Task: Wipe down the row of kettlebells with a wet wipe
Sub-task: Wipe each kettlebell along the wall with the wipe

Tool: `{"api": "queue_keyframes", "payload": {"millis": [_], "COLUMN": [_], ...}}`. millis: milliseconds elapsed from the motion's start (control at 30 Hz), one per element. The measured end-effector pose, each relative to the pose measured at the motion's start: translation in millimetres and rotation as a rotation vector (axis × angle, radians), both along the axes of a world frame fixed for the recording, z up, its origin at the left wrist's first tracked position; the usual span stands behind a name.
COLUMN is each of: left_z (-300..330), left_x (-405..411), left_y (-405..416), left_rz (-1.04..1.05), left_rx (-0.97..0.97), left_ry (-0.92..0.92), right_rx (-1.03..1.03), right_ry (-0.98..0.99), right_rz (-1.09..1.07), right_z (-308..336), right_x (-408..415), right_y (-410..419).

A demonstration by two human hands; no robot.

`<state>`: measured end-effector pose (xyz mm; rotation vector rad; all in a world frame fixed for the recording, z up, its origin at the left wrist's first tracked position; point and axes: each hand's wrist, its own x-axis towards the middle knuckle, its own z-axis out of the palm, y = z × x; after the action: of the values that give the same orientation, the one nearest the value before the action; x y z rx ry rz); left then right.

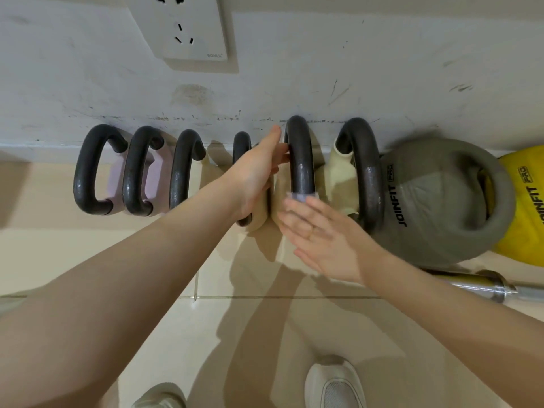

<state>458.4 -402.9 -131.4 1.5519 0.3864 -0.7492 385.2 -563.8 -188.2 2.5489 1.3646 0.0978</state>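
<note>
**A:** ok what's the setup, start big?

**B:** Big stuff first: scuffed white wall (323,69) with a socket plate (188,28) up top, beige tiled floor (73,254) below. Along the foot of the wall sits the row of kettlebells (141,172), dark handles all pointing up at the viewer. Far right there's a grey JOINFIT kettlebell (441,201) tipped on its side, touching a yellow one (524,201) that's cut off by the frame edge. A chrome barbell end (488,285) lies on the floor just in front of those two.

**A:** and the person?

**B:** Both bare arms reach in from below. Left hand (256,175) is wrapped over the handle of a cream kettlebell (257,222) mid-row, fingers curled round it, thumb pointing at the wall. Right next to it is the tall dark handle (300,160) of the neighbouring bell.

**A:** where's the wipe?

**B:** The wet wipe (301,197) is a small pale bunch pressed against the lower part of that tall handle, under the fingertips of the right hand (326,240). Those fingers look mostly straight and close together, but it's motion-blurred, so I can't swear whether they pinch it or just press.

**A:** anything else?

**B:** Two pale sneakers (332,384) at the bottom edge.
</note>
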Motion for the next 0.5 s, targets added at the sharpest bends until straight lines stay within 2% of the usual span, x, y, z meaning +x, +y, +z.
{"api": "queue_keyframes", "payload": {"millis": [67, 300, 433, 500], "left_z": [0.7, 2.0, 1.8, -0.8], "left_x": [0.7, -8.1, -9.7, -10.6], "left_y": [0.3, -5.7, -8.3, -8.0], "left_rz": [-0.003, 0.094, 0.097, 0.113], "left_rx": [0.010, -0.090, -0.103, -0.114], "left_ry": [-0.004, 0.033, 0.032, 0.042], "right_rx": [-0.041, 0.104, 0.164, 0.298], "right_ry": [-0.090, -0.285, -0.301, -0.262], "right_rz": [0.033, -0.007, 0.056, -0.091], "right_z": [-9.2, -27.4, -29.6, -36.7], "right_x": [-7.5, -1.7, 3.3, -1.9], "right_y": [-8.3, -0.3, -4.3, 2.2]}}
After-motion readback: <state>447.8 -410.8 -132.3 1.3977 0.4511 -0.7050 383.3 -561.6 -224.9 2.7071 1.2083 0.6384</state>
